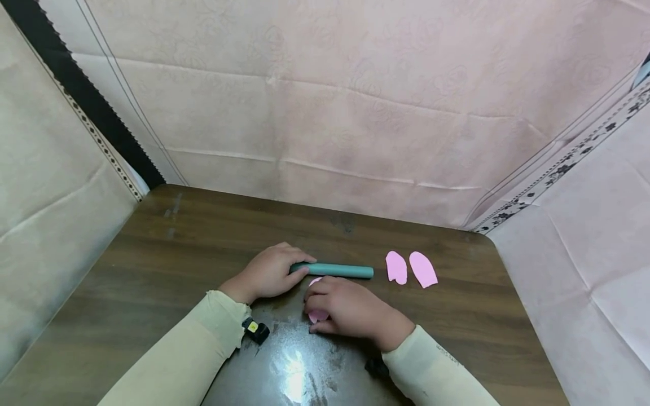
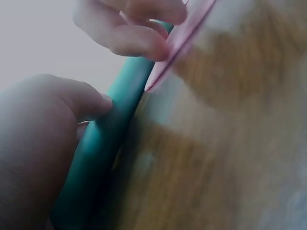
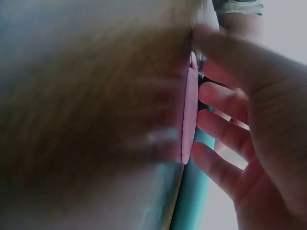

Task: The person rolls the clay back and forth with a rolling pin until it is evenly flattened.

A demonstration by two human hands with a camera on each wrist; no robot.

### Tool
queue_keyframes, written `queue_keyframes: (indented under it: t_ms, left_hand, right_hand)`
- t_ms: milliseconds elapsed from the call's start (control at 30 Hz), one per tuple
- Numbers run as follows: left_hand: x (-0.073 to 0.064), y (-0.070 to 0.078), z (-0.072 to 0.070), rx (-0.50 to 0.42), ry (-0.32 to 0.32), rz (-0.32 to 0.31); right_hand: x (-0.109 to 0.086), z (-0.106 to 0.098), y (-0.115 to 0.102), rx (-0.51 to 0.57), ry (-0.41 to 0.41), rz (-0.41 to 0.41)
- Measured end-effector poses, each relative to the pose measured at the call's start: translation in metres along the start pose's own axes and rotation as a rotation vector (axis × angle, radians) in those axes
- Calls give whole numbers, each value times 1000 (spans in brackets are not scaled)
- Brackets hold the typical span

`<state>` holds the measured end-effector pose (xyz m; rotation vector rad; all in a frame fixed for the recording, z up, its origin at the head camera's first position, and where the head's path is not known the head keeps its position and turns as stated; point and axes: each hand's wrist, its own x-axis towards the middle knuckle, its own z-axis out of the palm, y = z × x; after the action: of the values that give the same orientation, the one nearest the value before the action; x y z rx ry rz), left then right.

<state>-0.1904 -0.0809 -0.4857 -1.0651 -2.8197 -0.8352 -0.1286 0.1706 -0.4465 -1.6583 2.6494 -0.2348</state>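
A teal rolling rod (image 1: 347, 271) lies across the tabletop, and my left hand (image 1: 271, 270) holds its left end, thumb on the near side and fingers over the far side. Just in front of the rod is a thin pink flat piece (image 1: 317, 316), lying close against the table. My right hand (image 1: 345, 307) is over it, palm down. In the right wrist view, its slightly bent, spread fingers (image 3: 223, 127) touch the edge of the pink piece (image 3: 190, 115), the thumb near one end. Part of the piece is hidden beneath the hand.
Two more pink flat pieces, a left one (image 1: 396, 268) with a notched lower edge and a right one (image 1: 423, 269), lie right of the rod. The brown wooden table (image 1: 203, 225) has a shiny, smudged area near the person. Pale cloth (image 1: 330, 113) hangs around it.
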Motion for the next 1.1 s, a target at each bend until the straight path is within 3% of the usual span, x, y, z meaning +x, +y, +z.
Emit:
queue_keyframes:
  t_ms: [333, 600, 967, 1100]
  left_hand:
    - [2, 0, -1, -5, 4, 12]
    - [2, 2, -3, -13, 1, 17]
    - [2, 1, -1, -17, 2, 16]
    - [1, 1, -1, -19, 5, 11]
  right_hand:
    - [2, 1, 3, -31, 75, -17]
    - [0, 0, 6, 120, 10, 81]
    - [10, 2, -2, -112, 55, 11]
    - [10, 3, -2, -77, 33, 29]
